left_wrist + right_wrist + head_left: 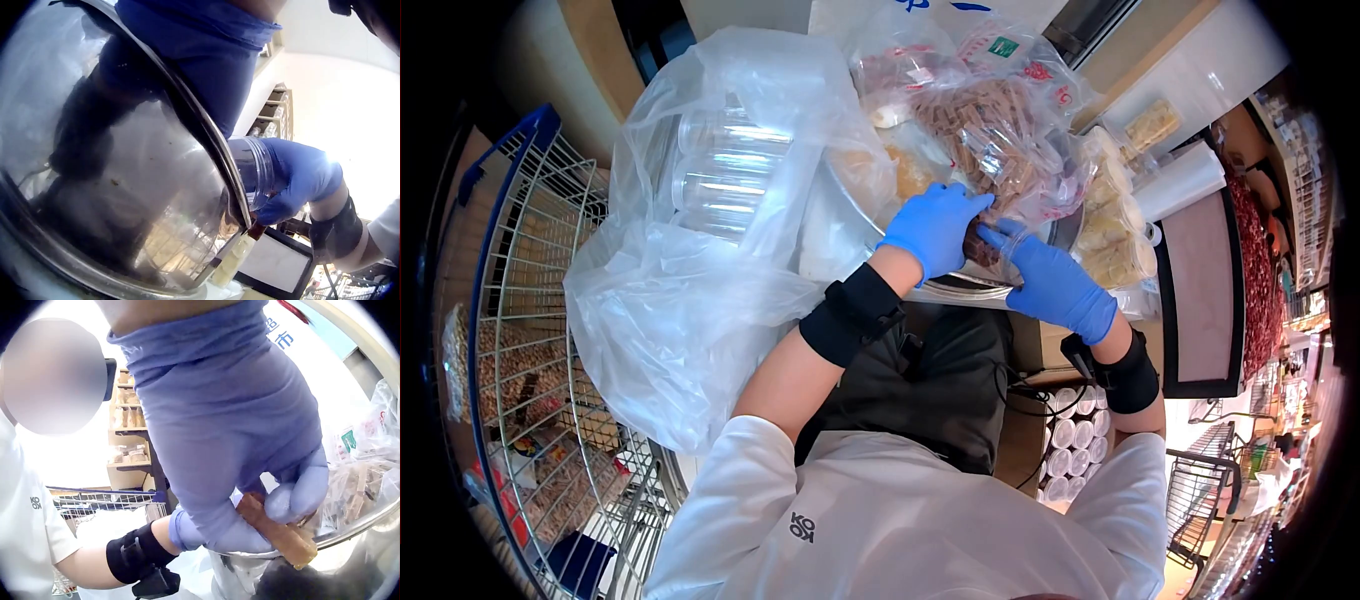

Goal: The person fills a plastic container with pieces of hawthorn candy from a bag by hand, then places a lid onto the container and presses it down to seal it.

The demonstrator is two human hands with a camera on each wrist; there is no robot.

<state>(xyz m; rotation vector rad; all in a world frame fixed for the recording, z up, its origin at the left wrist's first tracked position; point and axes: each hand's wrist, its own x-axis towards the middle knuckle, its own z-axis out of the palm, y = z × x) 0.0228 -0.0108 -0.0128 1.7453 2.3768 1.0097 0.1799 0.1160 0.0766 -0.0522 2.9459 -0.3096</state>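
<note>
Blue-gloved, my right hand (pixel 1060 285) curls its fingers round a clear plastic jar (pixel 247 165) over the near edge of a metal bowl. A brown stick-shaped piece (pixel 275 531) shows by its fingers in the right wrist view. Dark brown pieces (pixel 980 252) lie at the jar in the head view. My left hand (pixel 935 230), also gloved, is beside the jar with its fingertips at these pieces; whether it grips any is hidden. Behind both hands, a clear bag of brown sticks (pixel 990 130) rests in the bowl (pixel 215 140).
A big translucent bag of empty clear jars (pixel 730 170) stands on the left, beside a wire cart (pixel 530 290). Filled jars (pixel 1115 225) line the bowl's right side, near a white roll (pixel 1185 180). More lidded containers (pixel 1075 440) sit in a box below right.
</note>
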